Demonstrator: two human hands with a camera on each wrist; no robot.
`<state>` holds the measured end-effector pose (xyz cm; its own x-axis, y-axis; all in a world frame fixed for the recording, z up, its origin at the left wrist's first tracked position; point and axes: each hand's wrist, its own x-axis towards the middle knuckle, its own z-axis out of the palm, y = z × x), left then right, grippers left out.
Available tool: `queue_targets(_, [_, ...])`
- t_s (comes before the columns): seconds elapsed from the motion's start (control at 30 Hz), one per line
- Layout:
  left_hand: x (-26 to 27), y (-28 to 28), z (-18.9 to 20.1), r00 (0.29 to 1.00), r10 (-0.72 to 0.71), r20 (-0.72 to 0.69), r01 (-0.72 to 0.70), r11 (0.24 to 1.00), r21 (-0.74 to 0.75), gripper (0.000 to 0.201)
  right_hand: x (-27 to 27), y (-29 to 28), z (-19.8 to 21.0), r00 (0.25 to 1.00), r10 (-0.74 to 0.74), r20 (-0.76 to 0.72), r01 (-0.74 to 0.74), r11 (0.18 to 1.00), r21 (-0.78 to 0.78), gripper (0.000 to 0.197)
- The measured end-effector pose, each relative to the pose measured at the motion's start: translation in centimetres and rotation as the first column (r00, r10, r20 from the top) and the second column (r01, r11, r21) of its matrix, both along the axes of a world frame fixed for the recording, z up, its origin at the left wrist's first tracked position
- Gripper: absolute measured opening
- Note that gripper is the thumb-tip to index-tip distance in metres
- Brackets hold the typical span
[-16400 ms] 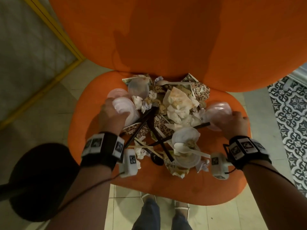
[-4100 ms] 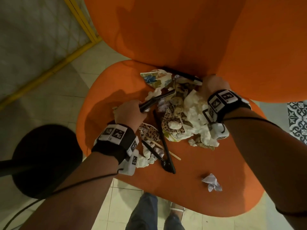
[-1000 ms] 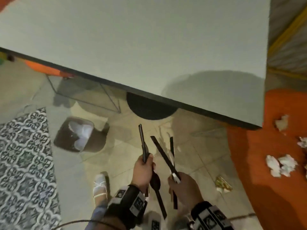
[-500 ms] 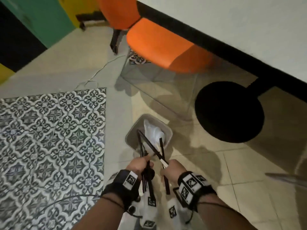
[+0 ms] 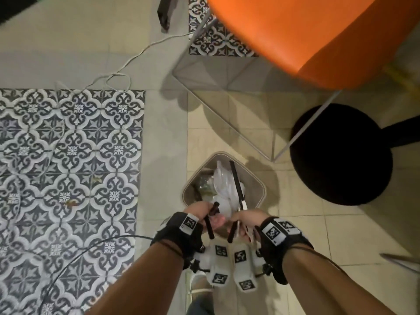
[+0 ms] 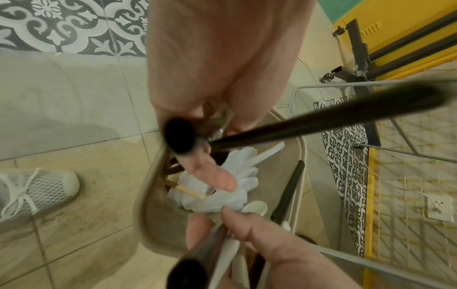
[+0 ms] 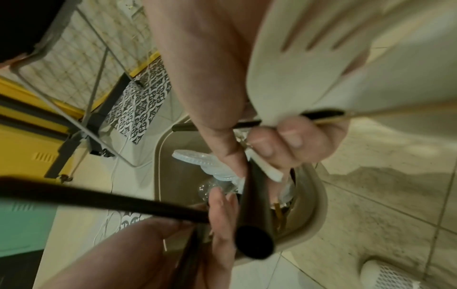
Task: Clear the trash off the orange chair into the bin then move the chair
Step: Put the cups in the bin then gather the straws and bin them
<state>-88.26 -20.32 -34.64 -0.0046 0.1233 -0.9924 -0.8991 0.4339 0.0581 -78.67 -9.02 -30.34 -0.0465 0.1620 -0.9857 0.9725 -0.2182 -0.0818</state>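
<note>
A beige bin [image 5: 263, 187] stands on the floor just beyond my hands, with white plastic lids [image 5: 223, 185] and clear cups inside. My left hand [image 5: 200, 211] is over its near rim and holds black straws [image 6: 321, 121] between thumb and fingers. My right hand [image 5: 246, 220], beside it, grips more black straws [image 5: 236, 185] and white plastic cutlery, a fork [image 7: 296, 58] among them. One long straw slants from the right hand out over the bin's opening. The wrist views show the bin's rim [image 6: 146, 195] [image 7: 319, 195] right under the fingers.
An orange chair [image 5: 295, 37] on thin wire legs stands beyond the bin. The table's round black base [image 5: 341, 155] is at the right. Patterned tiles [image 5: 68, 155] and a loose white cable [image 5: 127, 62] lie at the left. My white shoe [image 6: 37, 191] is near the bin.
I have turned from the trash-strewn chair to the bin. Both hands have carried the straws and cutlery over its opening and lowered them. Fewer straws stick out of my left hand.
</note>
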Motion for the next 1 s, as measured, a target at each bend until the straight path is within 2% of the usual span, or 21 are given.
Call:
queue_targets(0.13, [-1.0, 0.1, 0.2, 0.996, -0.055, -0.067, 0.052, 0.998, -0.041, 0.023, -0.7, 0.0, -1.6, 0.996, -0.088, 0.032, 0.091, 0.993, -0.075, 0.020])
queue_targets(0.27, [-1.5, 0.6, 0.0, 0.994, -0.058, -0.091, 0.053, 0.997, -0.057, 0.025, -0.4, -0.1, -1.8, 0.992, -0.105, 0.077, 0.111, 0.991, -0.078, 0.020])
queue_targets(0.37, [-1.0, 1.1, 0.4, 0.990, -0.048, -0.132, 0.046, 0.999, -0.019, 0.024, 0.3, -0.6, -1.7, 0.969, -0.236, 0.071, 0.238, 0.971, -0.025, 0.014])
queue_targets(0.43, [-0.8, 1.4, 0.6, 0.992, -0.044, -0.120, 0.045, 0.999, 0.001, 0.026, 0.3, -0.5, -1.8, 0.929, -0.366, 0.045, 0.367, 0.930, -0.011, 0.023])
queue_targets(0.5, [-0.7, 1.5, 0.9, 0.995, -0.028, -0.092, 0.028, 1.000, -0.007, 0.015, -0.4, 0.0, -1.9, 0.881, -0.473, 0.018, 0.473, 0.881, 0.008, 0.029])
queue_targets(0.6, [-0.5, 1.1, 0.9, 0.993, -0.052, -0.103, 0.054, 0.998, 0.012, 0.020, -2.4, 0.6, -1.8, 0.872, -0.489, -0.015, 0.489, 0.870, 0.055, 0.023])
queue_targets(0.7, [-0.3, 0.3, 0.5, 0.972, -0.134, -0.193, 0.140, 0.990, 0.015, 0.028, -3.6, 0.9, -2.0, 0.890, -0.450, -0.080, 0.455, 0.888, 0.065, 0.014])
queue_targets(0.8, [-0.4, -0.2, 0.2, 0.952, -0.121, -0.281, 0.136, 0.990, 0.034, 0.023, -4.2, 0.4, -2.1, 0.874, -0.475, -0.104, 0.480, 0.877, 0.026, 0.017])
queue_targets(0.9, [-0.7, -0.1, 1.0, 0.966, -0.041, -0.257, 0.052, 0.998, 0.033, 0.017, -3.8, -0.3, -2.6, 0.868, -0.478, -0.132, 0.479, 0.878, -0.029, 0.036])
queue_targets(0.93, [-0.7, 0.0, 1.5, 0.969, -0.063, -0.238, 0.069, 0.997, 0.018, 0.017, -3.6, -0.5, -2.5, 0.866, -0.480, -0.141, 0.479, 0.877, -0.048, 0.035])
queue_targets(1.0, [-0.6, 0.1, 2.0, 0.970, -0.102, -0.223, 0.106, 0.994, 0.006, 0.026, -2.9, -0.8, -2.3, 0.861, -0.488, -0.142, 0.485, 0.873, -0.056, 0.020])
